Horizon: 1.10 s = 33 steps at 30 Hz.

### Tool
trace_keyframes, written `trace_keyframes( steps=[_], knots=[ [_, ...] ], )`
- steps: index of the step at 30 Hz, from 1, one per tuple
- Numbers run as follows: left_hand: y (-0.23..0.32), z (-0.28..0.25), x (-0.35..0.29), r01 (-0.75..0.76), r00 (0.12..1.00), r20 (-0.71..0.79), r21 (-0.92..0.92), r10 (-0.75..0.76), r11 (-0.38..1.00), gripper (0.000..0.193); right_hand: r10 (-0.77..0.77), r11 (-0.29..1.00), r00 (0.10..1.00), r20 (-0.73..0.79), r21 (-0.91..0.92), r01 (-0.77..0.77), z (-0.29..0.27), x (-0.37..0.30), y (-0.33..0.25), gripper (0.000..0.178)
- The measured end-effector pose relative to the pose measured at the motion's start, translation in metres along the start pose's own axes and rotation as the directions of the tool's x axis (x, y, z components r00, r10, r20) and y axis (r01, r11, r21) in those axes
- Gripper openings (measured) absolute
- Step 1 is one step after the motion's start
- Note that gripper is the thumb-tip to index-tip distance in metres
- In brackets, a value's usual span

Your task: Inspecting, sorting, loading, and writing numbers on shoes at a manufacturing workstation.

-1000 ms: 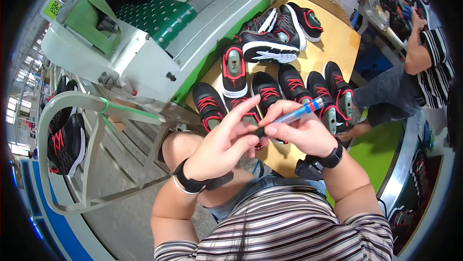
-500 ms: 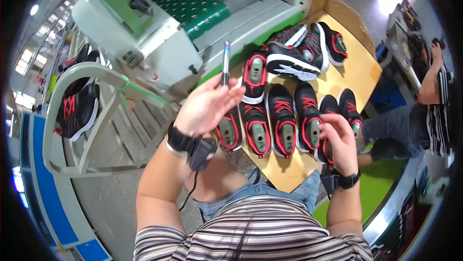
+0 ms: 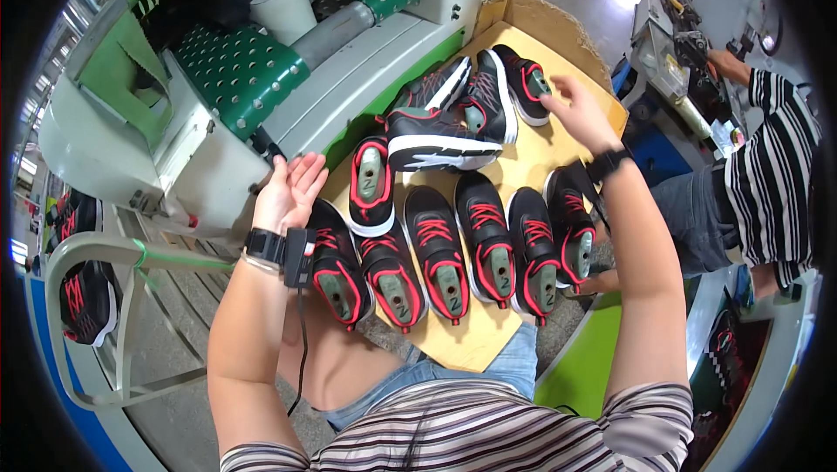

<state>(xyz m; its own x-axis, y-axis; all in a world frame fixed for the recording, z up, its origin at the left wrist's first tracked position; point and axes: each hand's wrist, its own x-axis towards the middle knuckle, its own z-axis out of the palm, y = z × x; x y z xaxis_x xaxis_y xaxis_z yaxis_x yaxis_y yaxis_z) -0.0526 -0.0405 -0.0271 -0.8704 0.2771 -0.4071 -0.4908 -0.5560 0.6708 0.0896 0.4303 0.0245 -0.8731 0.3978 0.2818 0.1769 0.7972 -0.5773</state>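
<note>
My right hand [image 3: 580,113] reaches to the back right of the board, its thumb and fingers apart at the heel of a black sneaker [image 3: 521,80] with red lining. Whether they touch it, I cannot tell. At the left, my left hand [image 3: 294,191] is raised palm up, fingers stretched out, beside the machine. A slim dark pen [image 3: 264,142] juts up by its thumb, mostly hidden. Several black sneakers with red laces stand in a front row, one of them a middle sneaker [image 3: 436,250]. Behind them one sneaker [image 3: 418,142] lies on its side, showing its white sole.
The sneakers rest on a yellow board [image 3: 471,339] with a cardboard edge behind it. A machine with a green studded belt [image 3: 240,80] stands at the back left. A metal rack [image 3: 131,250] is at the left. Another person [image 3: 758,176] in stripes stands at the right.
My right hand has moved from the front row to the far right sneaker. My left hand, with the pen, has shifted left, away from the shoes. The view has turned to the right.
</note>
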Motion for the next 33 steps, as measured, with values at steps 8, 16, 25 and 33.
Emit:
trace_keyframes(
  steps=[8, 16, 25, 33],
  knots=[
    [0.019, 0.026, -0.103, 0.166, 0.962, 0.192, 0.15, -0.193, 0.975, 0.028, 0.279, 0.955, 0.96, -0.038, -0.096, -0.281, 0.075, 0.057, 0.118, 0.065],
    [-0.004, 0.043, -0.18, 0.075, 0.902, 0.342, 0.478, -0.265, 0.875, 0.031, 0.312, 0.923, 0.94, -0.137, -0.192, -0.334, -0.035, -0.087, 0.138, 0.044],
    [-0.051, 0.082, -0.205, 0.138, 0.754, 0.46, 0.588, -0.47, 0.797, 0.029, 0.359, 0.921, 0.9, -0.248, -0.059, -0.385, -0.035, -0.22, 0.078, 0.044],
    [-0.09, 0.059, -0.23, 0.218, 0.663, 0.402, 0.703, -0.632, 0.677, 0.027, 0.407, 0.904, 0.888, -0.212, 0.236, -0.358, -0.016, -0.218, 0.115, 0.072]
  ],
)
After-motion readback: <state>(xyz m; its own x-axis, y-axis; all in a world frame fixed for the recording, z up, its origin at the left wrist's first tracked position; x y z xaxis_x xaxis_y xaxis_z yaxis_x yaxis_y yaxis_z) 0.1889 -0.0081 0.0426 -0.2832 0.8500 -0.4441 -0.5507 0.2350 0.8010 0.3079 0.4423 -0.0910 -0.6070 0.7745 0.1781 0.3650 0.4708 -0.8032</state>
